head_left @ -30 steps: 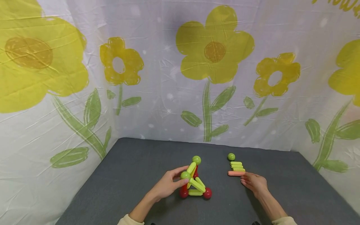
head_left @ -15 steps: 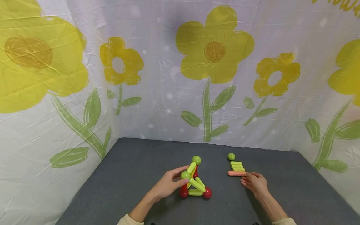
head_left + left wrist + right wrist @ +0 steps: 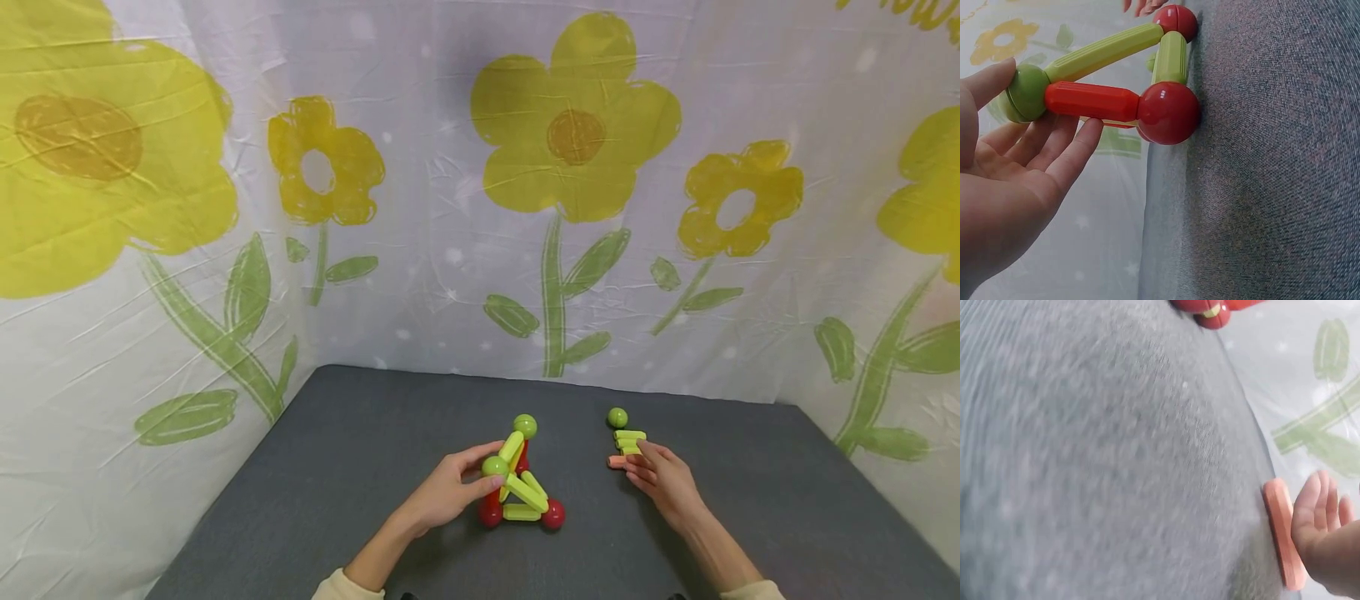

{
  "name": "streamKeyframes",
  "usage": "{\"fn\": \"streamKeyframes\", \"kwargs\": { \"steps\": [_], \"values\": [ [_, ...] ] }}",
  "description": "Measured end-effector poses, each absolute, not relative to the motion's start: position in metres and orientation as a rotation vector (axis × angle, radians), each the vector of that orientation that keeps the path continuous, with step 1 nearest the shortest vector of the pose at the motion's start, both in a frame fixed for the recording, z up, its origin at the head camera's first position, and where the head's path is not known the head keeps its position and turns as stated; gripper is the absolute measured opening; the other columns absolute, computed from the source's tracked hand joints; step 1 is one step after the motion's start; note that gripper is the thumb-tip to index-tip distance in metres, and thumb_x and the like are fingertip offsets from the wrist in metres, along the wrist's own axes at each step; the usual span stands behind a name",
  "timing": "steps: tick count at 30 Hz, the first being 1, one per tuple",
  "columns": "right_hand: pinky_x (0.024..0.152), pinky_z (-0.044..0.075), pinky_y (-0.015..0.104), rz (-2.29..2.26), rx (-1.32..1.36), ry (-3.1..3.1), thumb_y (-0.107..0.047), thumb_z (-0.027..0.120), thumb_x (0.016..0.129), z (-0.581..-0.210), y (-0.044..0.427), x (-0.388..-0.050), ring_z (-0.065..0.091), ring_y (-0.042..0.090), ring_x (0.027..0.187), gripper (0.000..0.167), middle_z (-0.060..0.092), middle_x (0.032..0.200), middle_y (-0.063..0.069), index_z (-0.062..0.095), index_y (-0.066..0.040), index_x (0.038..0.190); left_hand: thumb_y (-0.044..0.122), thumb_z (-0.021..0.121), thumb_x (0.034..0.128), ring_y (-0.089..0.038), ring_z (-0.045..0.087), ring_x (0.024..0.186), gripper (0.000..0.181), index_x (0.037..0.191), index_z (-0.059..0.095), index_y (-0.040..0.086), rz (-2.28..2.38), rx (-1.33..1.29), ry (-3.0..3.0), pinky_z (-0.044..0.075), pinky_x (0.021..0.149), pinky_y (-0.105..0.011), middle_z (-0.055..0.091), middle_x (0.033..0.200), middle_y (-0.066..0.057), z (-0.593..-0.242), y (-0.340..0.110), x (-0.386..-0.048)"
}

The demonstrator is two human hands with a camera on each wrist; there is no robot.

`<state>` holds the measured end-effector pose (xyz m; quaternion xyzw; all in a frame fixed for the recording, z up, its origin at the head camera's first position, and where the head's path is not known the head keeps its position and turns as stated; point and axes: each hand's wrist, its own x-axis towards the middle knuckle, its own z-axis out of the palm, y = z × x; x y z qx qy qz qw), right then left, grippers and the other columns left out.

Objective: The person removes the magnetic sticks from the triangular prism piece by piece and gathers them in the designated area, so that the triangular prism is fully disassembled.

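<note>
My left hand holds a green ball between thumb and fingers, at the top front of a ball-and-rod construction. Its red rod runs down to a red ball on the table, and a fingertip touches that rod in the left wrist view. Yellow-green rods link the other balls; a second green ball tops the rear. My right hand hovers over a salmon-coloured rod, fingertips beside several loose yellow-green rods. Nothing shows in its grasp.
A loose green ball lies behind the row of loose rods. The dark grey table ends at a flower-printed cloth at the back and sides.
My right hand has moved from the salmon rod's right end, forward and left, and now covers part of the rods. The left hand and the construction stay in place.
</note>
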<state>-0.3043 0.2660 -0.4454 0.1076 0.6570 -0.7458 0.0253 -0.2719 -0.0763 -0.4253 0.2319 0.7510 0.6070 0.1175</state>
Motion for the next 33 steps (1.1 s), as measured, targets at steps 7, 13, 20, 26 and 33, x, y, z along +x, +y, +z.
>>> {"fn": "streamKeyframes", "kwargs": {
  "steps": [7, 13, 20, 26, 33],
  "values": [
    [0.082, 0.051, 0.026, -2.294, 0.127, 2.0, -0.026, 0.049, 0.102, -0.441, 0.248, -0.308, 0.063, 0.013, 0.087, 0.048, 0.059, 0.095, 0.005, 0.032, 0.007, 0.133, 0.029, 0.063, 0.0936, -0.027, 0.053, 0.114, 0.056, 0.142, 0.044, 0.007, 1.781, 0.68, 2.199, 0.048, 0.09, -0.038, 0.05, 0.132, -0.012, -0.426, -0.077, -0.272],
    [0.081, 0.05, 0.025, -2.234, -0.012, 2.021, -0.027, 0.049, 0.102, -0.436, 0.231, -0.312, 0.062, 0.015, 0.089, 0.055, 0.06, 0.097, 0.006, 0.031, 0.011, 0.137, 0.029, 0.064, 0.0932, -0.027, 0.053, 0.114, 0.057, 0.142, 0.044, 0.007, 1.782, 0.674, 2.193, 0.049, 0.089, -0.038, 0.049, 0.133, -0.012, -0.425, -0.077, -0.272],
    [0.081, 0.049, 0.026, -2.183, -0.116, 2.009, -0.029, 0.048, 0.102, -0.431, 0.203, -0.322, 0.059, 0.019, 0.095, 0.054, 0.059, 0.102, 0.009, 0.034, 0.008, 0.138, 0.028, 0.064, 0.0931, -0.028, 0.053, 0.114, 0.056, 0.141, 0.045, 0.006, 1.788, 0.683, 2.196, 0.049, 0.089, -0.038, 0.05, 0.132, -0.013, -0.425, -0.077, -0.272],
    [0.096, 0.044, 0.033, -2.282, -0.258, 1.797, -0.024, 0.042, 0.104, -0.43, 0.181, -0.33, 0.058, 0.022, 0.105, 0.049, 0.059, 0.105, 0.006, 0.029, 0.007, 0.14, 0.028, 0.064, 0.0934, -0.026, 0.054, 0.112, 0.056, 0.141, 0.045, 0.006, 1.807, 0.673, 2.164, 0.049, 0.088, -0.036, 0.051, 0.132, -0.012, -0.426, -0.078, -0.272],
    [0.109, 0.022, 0.048, -2.199, -0.549, 1.718, -0.021, 0.04, 0.105, -0.433, 0.164, -0.338, 0.052, 0.013, 0.116, 0.048, 0.051, 0.126, 0.005, 0.028, 0.005, 0.143, 0.028, 0.061, 0.0948, -0.023, 0.056, 0.11, 0.054, 0.141, 0.045, 0.006, 1.806, 0.699, 2.153, 0.05, 0.085, -0.033, 0.052, 0.13, -0.011, -0.426, -0.077, -0.273]
  ]
}}
